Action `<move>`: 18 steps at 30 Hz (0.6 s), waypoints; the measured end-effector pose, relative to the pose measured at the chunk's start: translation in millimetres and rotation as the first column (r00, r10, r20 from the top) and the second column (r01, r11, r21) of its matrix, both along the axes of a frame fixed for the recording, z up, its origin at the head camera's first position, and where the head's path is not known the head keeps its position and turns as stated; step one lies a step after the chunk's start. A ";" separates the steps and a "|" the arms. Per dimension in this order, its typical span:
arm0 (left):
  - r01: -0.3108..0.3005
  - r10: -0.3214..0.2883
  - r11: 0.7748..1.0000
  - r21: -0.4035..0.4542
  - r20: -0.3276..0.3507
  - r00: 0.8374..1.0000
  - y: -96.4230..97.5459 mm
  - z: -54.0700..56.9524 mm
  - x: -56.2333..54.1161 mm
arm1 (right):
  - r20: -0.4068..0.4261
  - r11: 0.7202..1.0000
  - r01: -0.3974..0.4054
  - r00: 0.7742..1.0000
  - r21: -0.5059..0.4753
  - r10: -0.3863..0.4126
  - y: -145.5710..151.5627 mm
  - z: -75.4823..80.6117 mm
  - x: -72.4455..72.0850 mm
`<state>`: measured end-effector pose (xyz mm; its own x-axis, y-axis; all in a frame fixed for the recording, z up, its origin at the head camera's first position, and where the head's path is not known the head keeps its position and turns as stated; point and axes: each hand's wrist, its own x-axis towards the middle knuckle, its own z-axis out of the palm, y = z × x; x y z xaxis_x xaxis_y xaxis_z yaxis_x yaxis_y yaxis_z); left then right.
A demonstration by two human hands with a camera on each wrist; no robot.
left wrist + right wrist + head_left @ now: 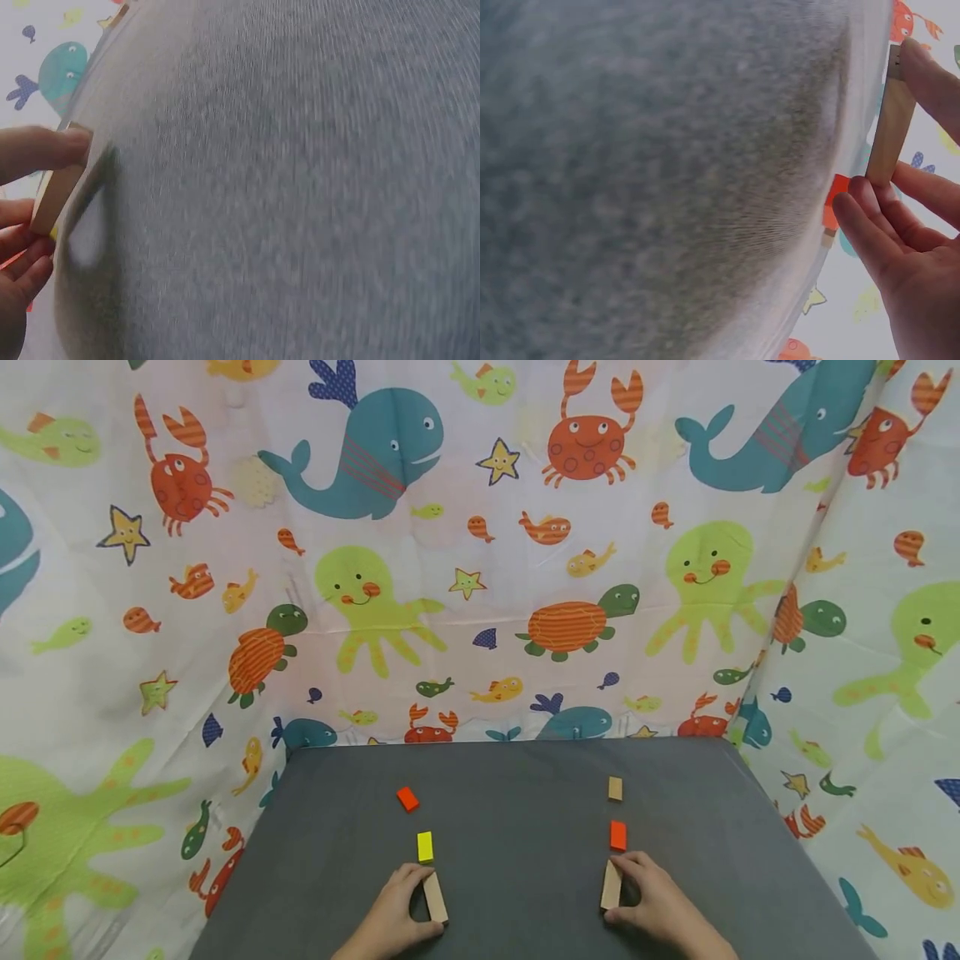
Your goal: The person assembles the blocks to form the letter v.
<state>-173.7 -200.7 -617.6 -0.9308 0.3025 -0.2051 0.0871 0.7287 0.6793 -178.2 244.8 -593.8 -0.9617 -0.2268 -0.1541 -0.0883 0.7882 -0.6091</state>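
My left hand [397,912] pinches a long plain wooden block [435,897] end to end, thumb at the near end and fingers at the far end. A yellow block [425,847] lies just beyond those fingertips, and an orange-red block [408,799] sits tilted farther back. On the other side, my right hand [656,902] grips another long wooden block [611,885] by its two ends, as the right wrist view also shows. Right past its far end is a second orange-red block [618,836], with a short plain wooden block [615,788] behind that.
A dark grey cloth covers the table [517,835]. Behind it and along both sides hangs a white curtain [480,710] printed with sea animals, meeting the table's back edge. A wide stretch of table separates the two rows of blocks.
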 end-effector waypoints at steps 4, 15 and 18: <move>-0.032 0.032 0.999 -0.008 -0.034 0.999 7.3 0.8 -1.1 | -0.040 1.000 -0.006 0.999 0.014 0.006 -1.6 4.0 -0.6; -0.121 0.124 0.992 0.025 -0.116 0.985 28.1 -1.1 2.2 | -0.091 1.000 0.019 0.996 0.012 -0.018 -12.2 7.9 -3.1; -0.137 0.139 0.990 0.027 -0.111 0.984 34.0 -0.4 1.6 | -0.089 1.000 0.022 0.996 0.010 -0.021 -15.2 8.8 -4.0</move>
<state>-172.1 -166.7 -618.1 -0.9806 0.1727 -0.0924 0.0634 0.7262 0.6845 -182.2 229.6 -585.0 -0.9764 -0.2046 -0.0697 -0.1248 0.7968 -0.5912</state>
